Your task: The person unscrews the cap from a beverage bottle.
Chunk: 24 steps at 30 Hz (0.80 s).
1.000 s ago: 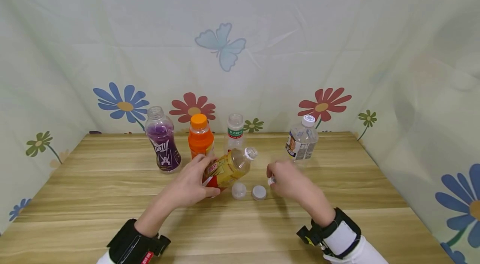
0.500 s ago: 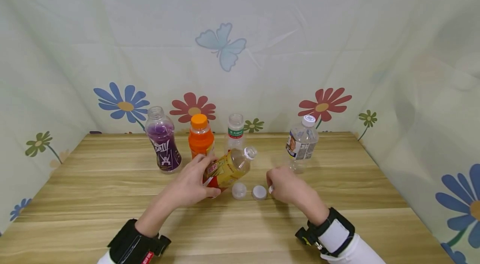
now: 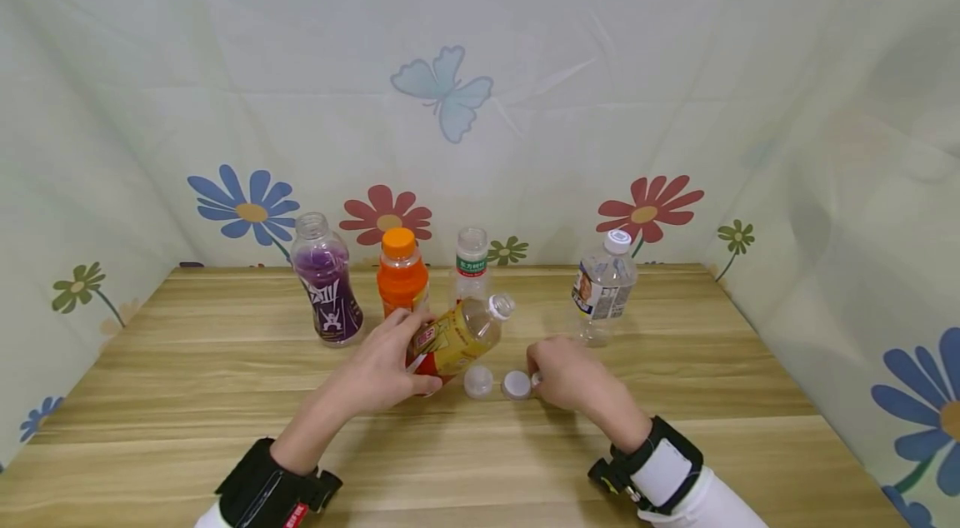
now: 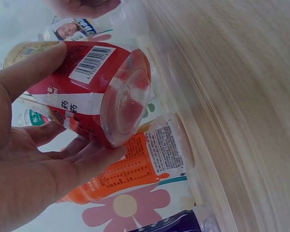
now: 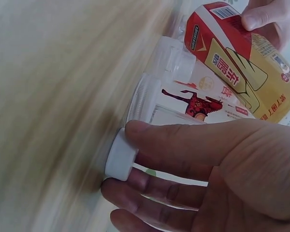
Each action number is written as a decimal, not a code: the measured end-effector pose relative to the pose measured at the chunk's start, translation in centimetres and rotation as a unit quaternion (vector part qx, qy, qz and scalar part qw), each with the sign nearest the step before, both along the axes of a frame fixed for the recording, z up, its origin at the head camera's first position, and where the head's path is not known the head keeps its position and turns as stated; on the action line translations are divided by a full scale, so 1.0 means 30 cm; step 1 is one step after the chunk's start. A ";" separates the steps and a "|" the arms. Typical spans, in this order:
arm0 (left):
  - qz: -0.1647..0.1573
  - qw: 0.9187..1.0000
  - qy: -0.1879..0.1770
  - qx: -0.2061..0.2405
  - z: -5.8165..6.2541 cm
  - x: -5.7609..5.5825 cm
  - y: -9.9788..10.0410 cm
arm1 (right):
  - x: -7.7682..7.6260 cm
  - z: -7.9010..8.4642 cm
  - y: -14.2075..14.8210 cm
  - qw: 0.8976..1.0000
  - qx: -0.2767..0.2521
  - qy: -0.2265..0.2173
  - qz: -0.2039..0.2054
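My left hand (image 3: 386,366) grips a yellow and red plastic bottle (image 3: 457,341), tilted with its uncapped mouth to the right. The left wrist view shows the bottle's base raised off the table, thumb on one side and fingers on the other. At the tabletop, my right hand (image 3: 573,374) pinches a small white bottle cap (image 5: 121,157) between thumb and fingers. That cap touches or nearly touches a ridged white cap (image 3: 516,385) lying on the table. Left of it lies a translucent cap (image 3: 478,382).
Behind my left hand stand an uncapped purple bottle (image 3: 327,282), an orange bottle with an orange cap (image 3: 401,270) and a clear uncapped bottle with a green label band (image 3: 472,263). A clear white-capped bottle (image 3: 603,286) stands at the back right of the wooden table (image 3: 225,395).
My right hand has moved left and slightly toward me, bringing the pinched cap up to the ridged cap, which has shifted slightly left. My left hand and its bottle have stayed put.
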<state>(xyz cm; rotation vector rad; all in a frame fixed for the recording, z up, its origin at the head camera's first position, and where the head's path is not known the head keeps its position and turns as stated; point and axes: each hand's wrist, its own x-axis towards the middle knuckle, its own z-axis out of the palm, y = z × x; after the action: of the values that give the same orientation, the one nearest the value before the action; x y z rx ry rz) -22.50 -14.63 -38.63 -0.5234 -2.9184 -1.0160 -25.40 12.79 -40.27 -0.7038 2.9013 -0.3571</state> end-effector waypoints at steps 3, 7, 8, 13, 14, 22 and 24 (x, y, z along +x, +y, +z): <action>0.000 1.000 0.002 -0.001 0.000 0.000 0.000 | 0.000 -0.004 -0.003 1.000 -0.006 0.008 0.008; 0.001 1.000 0.005 -0.002 0.002 0.001 0.002 | -0.002 -0.012 -0.009 1.000 -0.013 0.013 0.014; 0.001 1.000 0.005 -0.003 0.003 0.002 0.002 | -0.003 -0.013 -0.010 1.000 -0.014 0.011 0.015; 0.000 1.000 0.004 0.000 0.004 0.003 0.004 | 0.001 -0.005 -0.013 1.000 -0.020 0.012 0.010; 0.000 1.000 0.003 0.001 0.004 0.003 0.005 | 0.003 -0.001 -0.014 1.000 -0.019 0.016 0.008; -0.002 1.000 0.009 0.008 0.004 0.005 0.011 | 0.021 0.045 -0.023 0.995 -0.056 0.079 -0.011; -0.006 1.000 0.011 0.014 0.004 0.005 0.010 | 0.024 0.054 -0.030 0.993 -0.086 0.080 -0.014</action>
<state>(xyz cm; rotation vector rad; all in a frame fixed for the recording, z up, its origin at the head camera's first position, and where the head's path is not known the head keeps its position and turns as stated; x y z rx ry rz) -22.35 -14.32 -38.52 -0.5481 -2.8806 -1.0438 -24.67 11.90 -38.65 -0.7483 3.0615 -0.5850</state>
